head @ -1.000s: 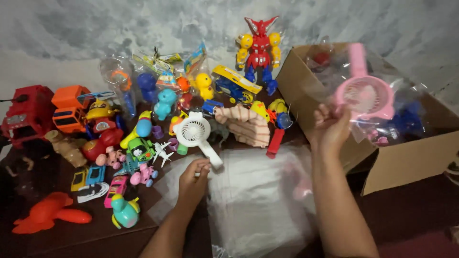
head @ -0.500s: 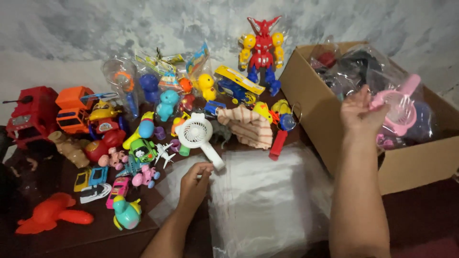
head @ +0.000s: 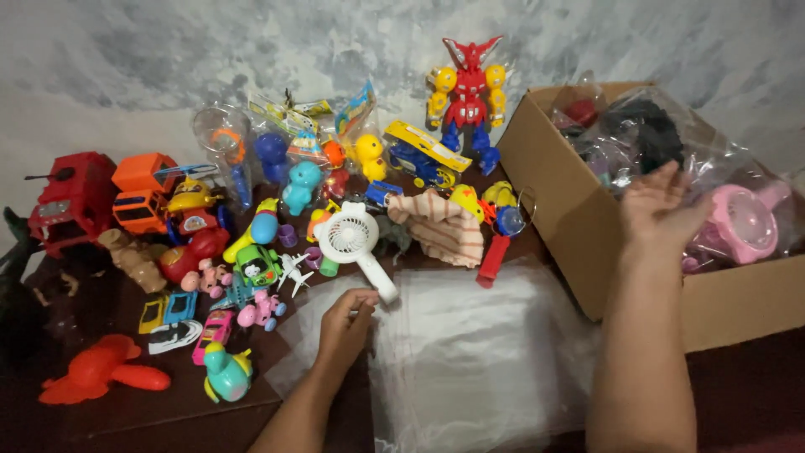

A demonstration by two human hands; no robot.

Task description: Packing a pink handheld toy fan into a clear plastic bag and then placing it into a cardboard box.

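Left hand (head: pixel 345 321) sits on the clear plastic bags (head: pixel 470 352) near the front edge of the tabletop (head: pixel 168 411), fingers curled, tips touching the handle of the white fan (head: pixel 356 243). Right hand (head: pixel 662 210) is up over the cardboard box (head: pixel 587 226) at the right side, fingers spread wide, holding nothing. Just beside it, inside the box, lies a pink fan (head: pixel 742 222) in a clear bag. Lots of small toys fill the left side, and a red robot (head: pixel 468 92) stands at the back edge
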